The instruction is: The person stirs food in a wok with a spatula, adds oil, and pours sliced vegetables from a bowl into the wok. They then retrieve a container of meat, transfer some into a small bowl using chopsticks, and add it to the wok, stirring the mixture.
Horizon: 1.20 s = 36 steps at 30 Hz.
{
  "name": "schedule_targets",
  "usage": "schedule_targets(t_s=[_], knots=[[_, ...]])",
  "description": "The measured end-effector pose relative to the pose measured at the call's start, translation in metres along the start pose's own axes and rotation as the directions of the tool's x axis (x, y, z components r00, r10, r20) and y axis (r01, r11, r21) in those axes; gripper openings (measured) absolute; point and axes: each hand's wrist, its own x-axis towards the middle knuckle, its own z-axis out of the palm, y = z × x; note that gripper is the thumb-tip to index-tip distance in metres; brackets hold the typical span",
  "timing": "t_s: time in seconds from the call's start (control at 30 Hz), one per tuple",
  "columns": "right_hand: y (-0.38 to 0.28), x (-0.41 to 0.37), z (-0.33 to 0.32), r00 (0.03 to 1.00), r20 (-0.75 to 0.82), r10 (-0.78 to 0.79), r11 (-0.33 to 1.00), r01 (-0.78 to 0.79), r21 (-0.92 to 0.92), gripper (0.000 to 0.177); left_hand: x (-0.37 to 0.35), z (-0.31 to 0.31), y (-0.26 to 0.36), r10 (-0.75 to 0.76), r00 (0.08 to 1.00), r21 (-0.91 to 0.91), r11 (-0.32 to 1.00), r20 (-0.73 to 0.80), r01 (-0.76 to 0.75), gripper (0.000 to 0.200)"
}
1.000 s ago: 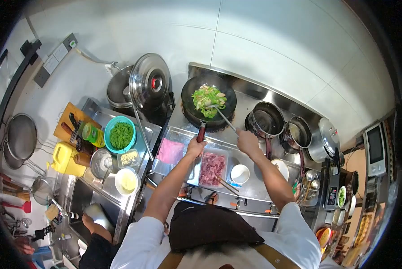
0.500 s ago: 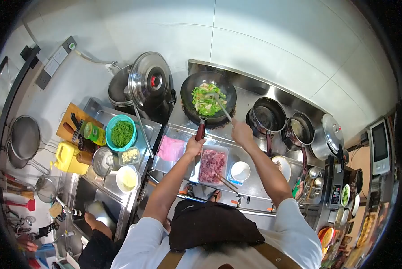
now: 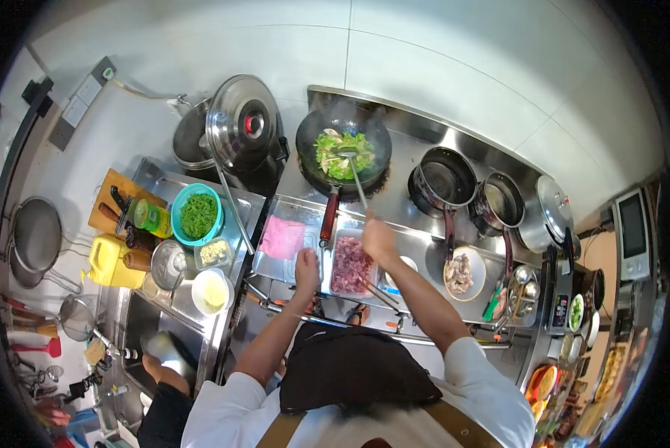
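Note:
A black wok [image 3: 309, 149] of green vegetables sits on the burner at the back, its red handle [image 3: 326, 216] pointing toward me. My right hand [image 3: 378, 239] grips a long metal ladle [image 3: 354, 179] whose head lies in the vegetables. My left hand [image 3: 305, 267] is off the wok handle, just below its end, at the rim of the steel counter tray beside a pink cloth [image 3: 284, 237]. It holds nothing. A tub of raw red meat [image 3: 350, 263] lies between my hands.
Two saucepans [image 3: 443, 183] [image 3: 499, 203] stand right of the wok, with a plate of pale meat [image 3: 460, 272] in front. On the left are a lidded pot [image 3: 242, 123], a teal bowl of greens [image 3: 198, 215] and a yellow jug [image 3: 109, 261]. Another person's arm [image 3: 163, 369] is at the sink.
My left hand let go of the wok handle and dropped back toward me. My right hand moved left and nearer, still holding the ladle in the wok. The view shifted slightly.

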Motion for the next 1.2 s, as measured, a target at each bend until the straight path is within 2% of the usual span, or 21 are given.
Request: schedule_targets(t_s=[0.03, 0.1, 0.17, 0.2, 0.23, 0.27, 0.37, 0.43, 0.5, 0.57, 0.6, 0.63, 0.7, 0.73, 0.77, 0.83, 0.9, 1.03, 1.07, 1.17, 1.2], knots=[[-0.005, 0.001, 0.014, 1.0, -0.008, -0.005, 0.999, 0.006, 0.044, 0.05, -0.001, -0.001, -0.032, -0.003, 1.0, 0.004, 1.0, 0.012, 0.003, 0.04], [-0.022, -0.001, 0.017, 0.994, 0.104, 0.024, 0.989, -0.039, 0.14, 0.057, -0.014, -0.001, -0.089, 0.093, 0.973, 0.312, 0.95, -0.211, -0.023, 0.055], [-0.024, -0.007, 0.011, 0.999, 0.045, -0.012, 0.984, 0.004, 0.18, 0.053, -0.043, 0.003, -0.099, -0.033, 0.984, 0.3, 0.95, -0.174, 0.085, 0.073], [-0.02, -0.012, 0.002, 0.997, -0.022, -0.07, 0.966, 0.073, 0.249, 0.049, -0.058, 0.003, -0.071, -0.368, 0.929, 0.094, 0.927, 0.035, 0.364, 0.08], [-0.014, -0.018, -0.006, 0.989, -0.09, -0.121, 0.94, 0.143, 0.31, 0.047, -0.071, 0.004, -0.036, -0.516, 0.835, 0.09, 0.856, 0.192, 0.508, 0.081], [0.002, -0.026, -0.015, 0.992, -0.087, -0.095, 0.957, 0.115, 0.266, 0.046, -0.074, 0.009, -0.038, -0.529, 0.814, 0.01, 0.84, 0.239, 0.543, 0.082], [0.07, -0.072, -0.04, 0.999, -0.031, -0.02, 0.989, 0.025, 0.149, 0.043, -0.072, 0.017, -0.072, -0.54, 0.717, -0.125, 0.754, 0.441, 0.645, 0.073], [0.084, -0.106, -0.051, 0.92, 0.354, 0.17, 0.985, -0.162, -0.053, 0.053, -0.074, 0.024, -0.067, -0.55, 0.712, -0.122, 0.748, 0.437, 0.653, 0.063], [0.116, -0.146, 0.0, 0.926, 0.333, 0.18, 0.984, -0.173, -0.05, 0.063, -0.069, 0.031, -0.077, -0.541, 0.72, -0.186, 0.729, 0.435, 0.659, 0.057], [0.1, -0.17, 0.014, 0.913, 0.347, 0.216, 0.974, -0.226, -0.01, 0.066, -0.067, 0.037, -0.079, -0.534, 0.73, -0.247, 0.708, 0.426, 0.662, 0.052], [0.103, -0.177, 0.032, 0.922, 0.321, 0.214, 0.945, -0.28, 0.172, 0.061, -0.067, 0.04, -0.075, -0.578, 0.729, -0.271, 0.684, 0.367, 0.678, 0.047], [0.058, -0.178, -0.001, 0.805, 0.449, 0.387, 0.725, -0.567, 0.391, 0.05, -0.067, 0.042, -0.071, -0.62, 0.723, -0.292, 0.662, 0.304, 0.691, 0.043], [0.061, -0.183, 0.033, 0.981, -0.036, 0.191, 0.945, -0.174, 0.278, 0.036, -0.069, 0.047, -0.065, -0.616, 0.743, -0.321, 0.671, 0.262, 0.669, 0.041], [0.055, -0.185, 0.036, 0.952, -0.052, 0.301, 0.906, -0.269, 0.326, 0.022, -0.069, 0.047, -0.062, -0.623, 0.747, -0.325, 0.675, 0.231, 0.663, 0.041], [0.043, -0.183, 0.033, 0.942, -0.199, 0.272, 0.913, -0.187, 0.363, 0.017, -0.07, 0.047, -0.058, -0.629, 0.752, -0.334, 0.678, 0.198, 0.655, 0.04], [0.026, -0.178, 0.037, 0.927, -0.298, 0.229, 0.875, -0.062, 0.479, 0.016, -0.075, 0.042, -0.049, -0.658, 0.735, -0.307, 0.674, 0.163, 0.672, 0.041], [0.008, -0.171, 0.042, 0.912, -0.395, 0.114, 0.892, 0.081, 0.445, 0.016, -0.071, 0.024, -0.086, -0.495, 0.774, -0.323, 0.714, 0.394, 0.621, 0.083], [-0.003, -0.159, 0.048, 0.904, -0.422, -0.07, 0.875, 0.259, 0.409, 0.014, -0.094, 0.021, -0.08, -0.522, 0.806, -0.337, 0.732, 0.281, 0.592, 0.036], [-0.001, -0.159, 0.045, 0.907, -0.397, -0.144, 0.854, 0.317, 0.413, 0.014, -0.093, 0.017, -0.093, -0.51, 0.789, -0.383, 0.691, 0.344, 0.614, 0.03], [0.02, -0.156, 0.062, 0.912, -0.388, -0.134, 0.841, 0.312, 0.443, 0.013, -0.092, 0.017, -0.115, -0.406, 0.824, -0.532, 0.63, 0.395, 0.566, 0.028], [0.033, -0.153, 0.068, 0.936, -0.323, -0.138, 0.814, 0.293, 0.502, 0.012, -0.097, 0.022, -0.11, -0.377, 0.86, -0.583, 0.632, 0.343, 0.51, 0.032]])
